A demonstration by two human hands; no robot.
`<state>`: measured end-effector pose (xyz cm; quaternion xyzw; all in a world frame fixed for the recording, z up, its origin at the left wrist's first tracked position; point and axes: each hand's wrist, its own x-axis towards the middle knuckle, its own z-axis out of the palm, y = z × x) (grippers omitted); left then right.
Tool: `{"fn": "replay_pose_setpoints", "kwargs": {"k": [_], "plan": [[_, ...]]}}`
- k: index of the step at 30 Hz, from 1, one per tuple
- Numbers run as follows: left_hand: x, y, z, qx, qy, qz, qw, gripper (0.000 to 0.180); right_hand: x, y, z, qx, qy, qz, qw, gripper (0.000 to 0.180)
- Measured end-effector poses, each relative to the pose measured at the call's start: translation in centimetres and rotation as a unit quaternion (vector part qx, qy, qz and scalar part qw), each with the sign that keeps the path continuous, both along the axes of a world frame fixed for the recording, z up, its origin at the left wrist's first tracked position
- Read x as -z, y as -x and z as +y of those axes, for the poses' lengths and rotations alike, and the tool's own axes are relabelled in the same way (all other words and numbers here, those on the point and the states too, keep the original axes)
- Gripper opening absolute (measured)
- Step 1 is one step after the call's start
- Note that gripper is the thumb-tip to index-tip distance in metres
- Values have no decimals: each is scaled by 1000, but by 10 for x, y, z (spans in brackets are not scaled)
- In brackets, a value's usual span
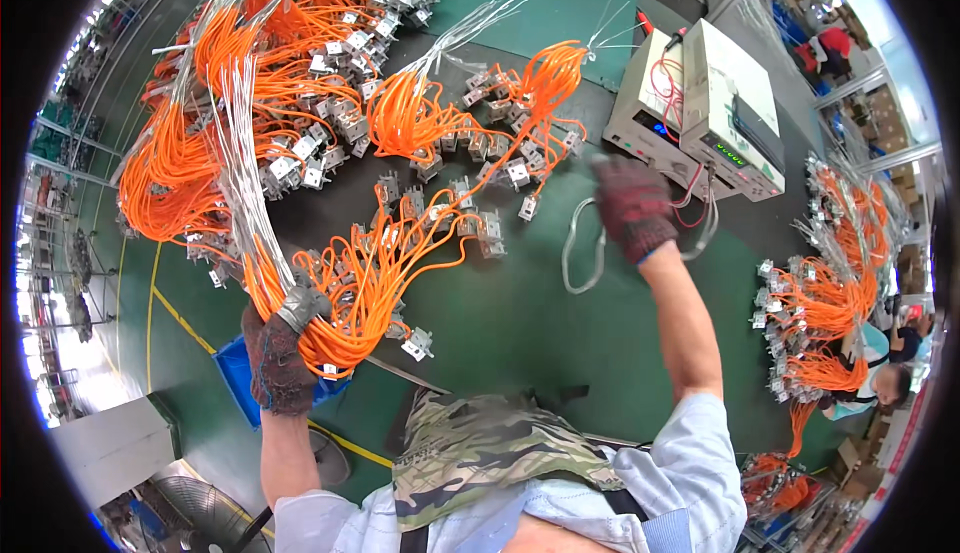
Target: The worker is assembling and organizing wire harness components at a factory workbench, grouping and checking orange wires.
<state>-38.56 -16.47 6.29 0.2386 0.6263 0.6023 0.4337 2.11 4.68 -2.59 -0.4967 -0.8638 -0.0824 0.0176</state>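
My left hand (280, 365), in a dark knitted glove, is closed round a bundle of orange cables (345, 338) at the table's near left edge. Bare silvery wire ends (243, 143) rise from this bundle, and metal connector blocks (488, 233) spread out on its right. My right hand (637, 208), in a dark red glove, is over the table just in front of two box-shaped bench instruments (650, 98) with lit displays. Its fingers are blurred, so whether they hold anything is unclear. A pale grey cable (572, 253) loops beside it on the green mat (540, 323).
A large heap of orange cables (170, 193) covers the left and far left. Smaller bundles (410, 118) lie at the far middle, and more (835, 293) at the right. A blue bin (235, 378) stands below the left edge. A co-worker (880, 378) is at the far right.
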Motion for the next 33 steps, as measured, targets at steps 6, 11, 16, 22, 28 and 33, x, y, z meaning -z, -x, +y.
{"fn": "replay_pose_setpoints", "kwargs": {"k": [6, 11, 16, 22, 28, 33], "plan": [[1, 8, -12, 17, 14, 4, 1000, 32, 32, 135, -1, -174, 95, 167, 966, 35], [2, 12, -21, -17, 39, -2, 999, 35, 42, 136, 1, -207, 124, 87, 967, 16], [4, 20, -23, -74, 42, 15, 996, 38, 4, 118, 4, -173, 113, 400, 893, 18], [-1, 16, -10, -44, 55, 4, 998, 33, 19, 102, -5, -217, 125, 195, 948, 24], [3, 23, -1, -52, 15, 17, 998, 36, 15, 73, 8, -195, 164, -1, 967, 18], [9, 33, -7, -63, 11, -4, 998, 39, 42, 37, 35, -66, 173, 301, 935, 26]]}}
